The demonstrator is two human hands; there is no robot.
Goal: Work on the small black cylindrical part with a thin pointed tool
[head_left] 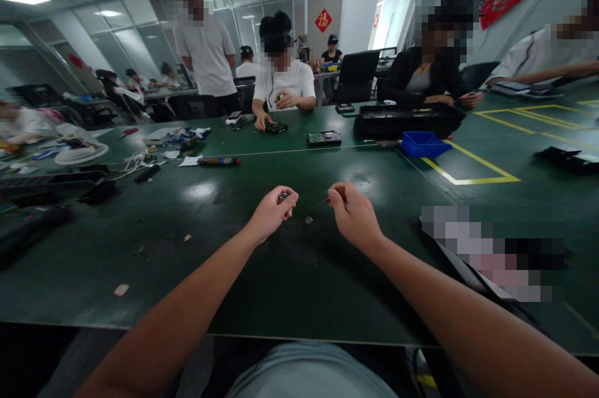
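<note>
My left hand (277, 206) is closed around a small shiny metal piece (283, 197), mostly hidden by the fingers. Facing it across a short gap, my right hand (354, 211) grips a small screwdriver (320, 204) whose thin shaft points left and slightly down. Its handle lies largely within my fingers. On the green tabletop between both hands sits a small round metal part (309, 221); neither hand touches it.
A circuit-board device (324, 138), a blue bin (425, 145) and a long black tray (408, 120) stand farther back. A marker-like tool (218, 161) and cables (135, 162) lie left. A blurred-out flat object (491, 254) is at right. A co-worker (283, 83) sits opposite.
</note>
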